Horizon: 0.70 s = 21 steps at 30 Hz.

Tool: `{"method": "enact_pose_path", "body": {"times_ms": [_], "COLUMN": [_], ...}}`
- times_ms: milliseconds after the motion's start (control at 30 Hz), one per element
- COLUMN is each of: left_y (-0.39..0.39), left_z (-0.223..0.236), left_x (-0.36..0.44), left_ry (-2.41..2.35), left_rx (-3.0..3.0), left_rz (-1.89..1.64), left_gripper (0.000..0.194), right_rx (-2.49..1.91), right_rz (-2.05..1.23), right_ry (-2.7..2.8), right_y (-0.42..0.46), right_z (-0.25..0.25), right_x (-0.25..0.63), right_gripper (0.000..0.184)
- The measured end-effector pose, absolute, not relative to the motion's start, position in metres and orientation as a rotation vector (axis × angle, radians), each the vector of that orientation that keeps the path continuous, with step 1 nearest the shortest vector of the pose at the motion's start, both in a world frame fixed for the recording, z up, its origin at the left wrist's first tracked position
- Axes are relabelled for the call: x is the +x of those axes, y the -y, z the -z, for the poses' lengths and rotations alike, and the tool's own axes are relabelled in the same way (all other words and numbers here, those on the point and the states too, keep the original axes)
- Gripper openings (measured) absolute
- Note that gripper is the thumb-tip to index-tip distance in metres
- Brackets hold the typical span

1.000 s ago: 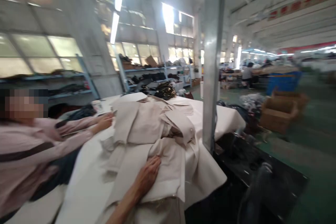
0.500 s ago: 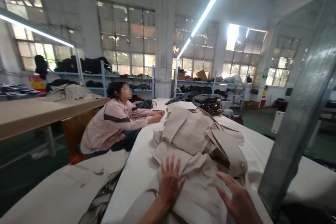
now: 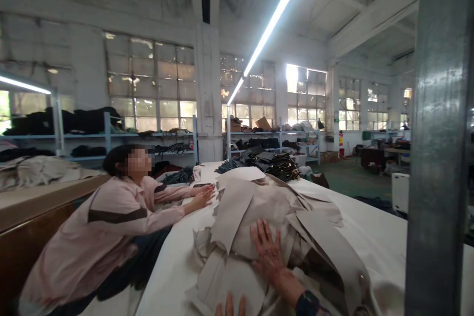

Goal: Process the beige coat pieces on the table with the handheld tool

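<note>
The right hand [image 3: 267, 249] lies flat, fingers spread wide and palm down, on a heaped pile of beige cut fabric pieces [image 3: 255, 207]; it grips nothing, only presses on the cloth. Of the left hand [image 3: 230, 307] just two fingertips show at the bottom edge of the view, touching the near end of the same pile, so whether it is open or closed cannot be told. The pile sits on a long white cloth-covered surface [image 3: 370, 232] that runs away from the camera, with loose panels hanging over one another at angles.

On the left side of the surface a seated co-worker in a pink top with a dark stripe [image 3: 107, 222] leans forward, both arms stretched out, that person's hands [image 3: 203, 197] resting on the white surface just beside the far left edge of the pile (not on it, as far as can be seen). Beyond the pile lies a stack of dark folded fabric [image 3: 276, 163]. A grey metal post [image 3: 437, 158] stands at the right.
</note>
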<state>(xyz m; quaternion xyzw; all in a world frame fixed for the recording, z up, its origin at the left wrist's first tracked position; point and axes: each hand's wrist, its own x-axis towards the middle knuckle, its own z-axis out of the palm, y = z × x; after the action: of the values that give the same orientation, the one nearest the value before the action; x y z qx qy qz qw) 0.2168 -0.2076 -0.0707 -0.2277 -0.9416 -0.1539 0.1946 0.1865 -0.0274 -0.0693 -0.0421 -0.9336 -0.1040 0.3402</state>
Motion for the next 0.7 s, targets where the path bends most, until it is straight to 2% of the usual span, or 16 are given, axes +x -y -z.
{"method": "enact_pose_path", "body": {"times_ms": [100,167,300,400,500,700], "left_y": [0.197,0.191,0.184,0.179,0.177,0.172], "left_z": [0.050,0.053,0.096,0.125,0.136,0.147], "left_x": [0.177,0.161,0.158,0.154,0.133,0.082], "left_ry": [2.596,2.600,2.696,2.808,2.849,2.675], "left_rx": [-0.681,-0.684,-0.656,-0.643,-0.726,-0.827], "left_rz": [0.413,0.404,0.399,0.362,0.316,0.429], "left_gripper": [0.047,0.047,0.048,0.061,0.069,0.066], "right_rx": [-0.149,-0.170,-0.166,-0.180,-0.191,-0.232], "right_rz": [0.330,0.344,0.351,0.353,0.343,0.364], "right_ry": [2.345,2.317,2.323,2.334,2.342,2.357], "right_y": [0.004,-0.010,-0.026,-0.032,-0.039,-0.054], "right_z": [0.082,0.084,0.075,0.066,0.062,0.060], "right_x": [0.156,0.142,0.125,0.114,0.101,0.072], "right_gripper": [0.060,0.052,0.052,0.051,0.051,0.054]}}
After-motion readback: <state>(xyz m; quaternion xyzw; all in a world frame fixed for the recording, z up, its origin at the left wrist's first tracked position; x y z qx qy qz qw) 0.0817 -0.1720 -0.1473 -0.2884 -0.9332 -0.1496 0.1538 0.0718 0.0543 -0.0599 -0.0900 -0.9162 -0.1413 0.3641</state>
